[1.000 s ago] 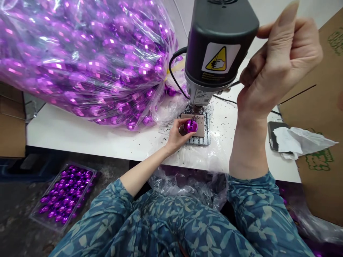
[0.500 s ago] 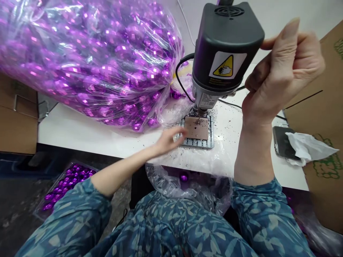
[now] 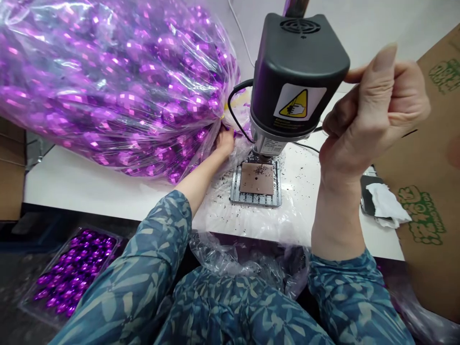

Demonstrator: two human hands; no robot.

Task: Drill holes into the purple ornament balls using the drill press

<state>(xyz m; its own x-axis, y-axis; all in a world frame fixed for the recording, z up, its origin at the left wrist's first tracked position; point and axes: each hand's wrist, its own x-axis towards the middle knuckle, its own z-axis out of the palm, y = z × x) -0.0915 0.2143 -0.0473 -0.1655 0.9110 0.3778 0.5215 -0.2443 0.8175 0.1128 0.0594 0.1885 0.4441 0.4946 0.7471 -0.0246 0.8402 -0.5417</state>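
My left hand (image 3: 225, 142) reaches to the gathered mouth of a big clear plastic bag (image 3: 118, 96) full of shiny purple faceted balls. Its fingers are partly hidden by the plastic, so I cannot see what they hold. My right hand (image 3: 375, 103) is raised beside the black motor housing of a small drill press (image 3: 302, 57), its fingers curled closed. Whatever is inside that grip is hidden. Below the drill, a brown square board (image 3: 257, 181) with a small dark hole lies on the slotted metal base (image 3: 256, 200), with no ball on it.
Dark shavings are scattered over the white table (image 3: 89, 179). A clear tray of purple balls (image 3: 77, 266) stands low at the left. Loose clear plastic (image 3: 247, 258) hangs at the table's front edge. At the right are a phone (image 3: 366, 203), crumpled tissue (image 3: 386, 201) and a cardboard box (image 3: 427, 191).
My left hand has let go of a purple ball, which dropped into the plastic below the table edge, then moved up to the bag's mouth. My right hand stays closed beside the drill.
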